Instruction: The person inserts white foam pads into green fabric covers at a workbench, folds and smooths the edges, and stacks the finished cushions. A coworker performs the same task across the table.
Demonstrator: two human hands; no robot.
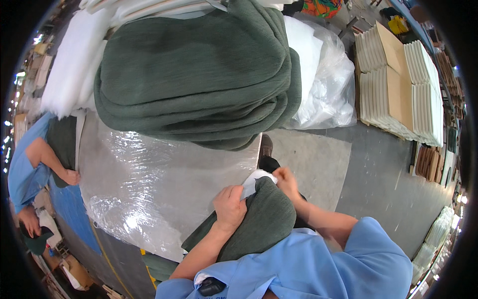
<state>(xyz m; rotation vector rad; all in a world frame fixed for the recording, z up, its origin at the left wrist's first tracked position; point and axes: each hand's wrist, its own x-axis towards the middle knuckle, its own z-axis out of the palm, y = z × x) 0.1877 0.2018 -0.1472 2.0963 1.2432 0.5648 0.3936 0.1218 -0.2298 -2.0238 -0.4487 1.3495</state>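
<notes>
A dark green fabric cushion cover (269, 212) lies against my body at the table's near edge. Its upper end is open, and white padding (262, 174) shows there. My left hand (230, 207) is closed on the cover's edge, where a pale grey-white lining shows beside the fingers. My right hand (288, 183) is closed at the right end of the opening, pinching the white padding's edge; its fingertips are slightly blurred. Beyond my hands, a stack of rounded dark green cushion covers (194, 60) lies on the table (164, 174), which is wrapped in clear plastic film.
At the left, another person in a blue shirt (30, 159) holds a green piece (60, 144). White batting (74, 65) lies at the far left, with clear plastic bags (333, 79) at the right. Stacked padded panels (386, 94) stand on the floor.
</notes>
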